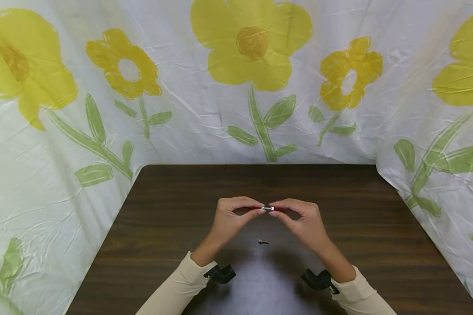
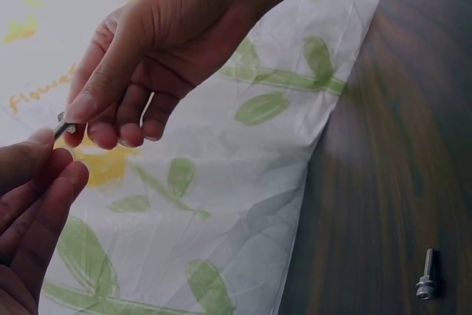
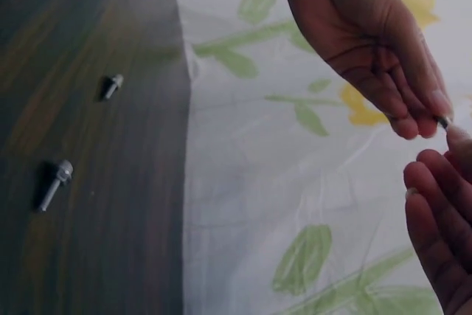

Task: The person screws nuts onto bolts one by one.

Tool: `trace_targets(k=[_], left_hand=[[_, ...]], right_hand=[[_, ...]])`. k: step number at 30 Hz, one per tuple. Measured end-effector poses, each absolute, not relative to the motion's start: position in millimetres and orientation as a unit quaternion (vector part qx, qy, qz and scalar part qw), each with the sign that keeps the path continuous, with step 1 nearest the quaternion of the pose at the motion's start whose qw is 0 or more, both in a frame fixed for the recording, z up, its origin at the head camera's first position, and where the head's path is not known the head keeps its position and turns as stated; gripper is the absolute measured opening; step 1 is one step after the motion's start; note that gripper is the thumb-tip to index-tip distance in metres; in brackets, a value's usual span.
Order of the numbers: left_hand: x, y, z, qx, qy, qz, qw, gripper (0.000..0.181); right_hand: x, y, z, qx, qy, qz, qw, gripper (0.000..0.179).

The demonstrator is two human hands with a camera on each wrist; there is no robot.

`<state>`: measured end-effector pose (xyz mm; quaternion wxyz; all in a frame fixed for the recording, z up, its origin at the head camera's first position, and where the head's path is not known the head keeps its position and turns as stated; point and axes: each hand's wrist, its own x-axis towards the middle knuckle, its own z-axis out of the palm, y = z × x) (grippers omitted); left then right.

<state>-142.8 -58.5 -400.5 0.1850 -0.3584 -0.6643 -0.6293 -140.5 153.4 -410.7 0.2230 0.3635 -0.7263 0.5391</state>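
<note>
Over the dark table, a small silver bolt [image 1: 267, 208] is held level between both hands. My left hand [image 1: 226, 223] pinches its left end between thumb and fingertips. At the right end, my right hand [image 1: 307, 223] pinches the wider part with its thumb and forefinger. The left wrist view shows the bolt's shaft [image 2: 61, 130] bridging the two sets of fingertips, its ends partly covered. Another bolt [image 1: 263, 241] lies on the table below the hands, a collar-like piece by its head. In the right wrist view two bolts lie there, a nearer bolt [image 3: 57, 182] and a farther bolt [image 3: 113, 86].
The dark wood-grain table [image 1: 173, 188] has a rounded far left corner. A white curtain [image 1: 181, 131] printed with yellow flowers hangs behind it and along both sides. Black straps with mounts sit at both wrists, over cream sleeves [image 1: 177, 286].
</note>
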Motion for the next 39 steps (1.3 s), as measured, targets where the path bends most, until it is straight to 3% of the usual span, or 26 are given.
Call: trace_targets(k=[16, 24, 33, 39], left_hand=[[-159, -62, -428, -0.391, -0.644, -0.626, 0.201, 0.015], [-158, -61, -426, -0.389, -0.639, -0.630, 0.209, 0.016], [-157, -59, -426, -0.380, -0.640, -0.632, 0.217, 0.016], [-157, -60, -426, -0.364, -0.640, -0.637, 0.229, 0.013]], right_hand=[[-148, 157, -420, 0.358, -0.752, 0.527, 0.167, 0.013], [-148, 152, -417, 0.343, -0.764, 0.528, 0.141, 0.024], [-150, 149, -416, 0.315, -0.779, 0.520, 0.152, 0.036], [-153, 150, -417, 0.320, -0.764, 0.533, 0.171, 0.018]])
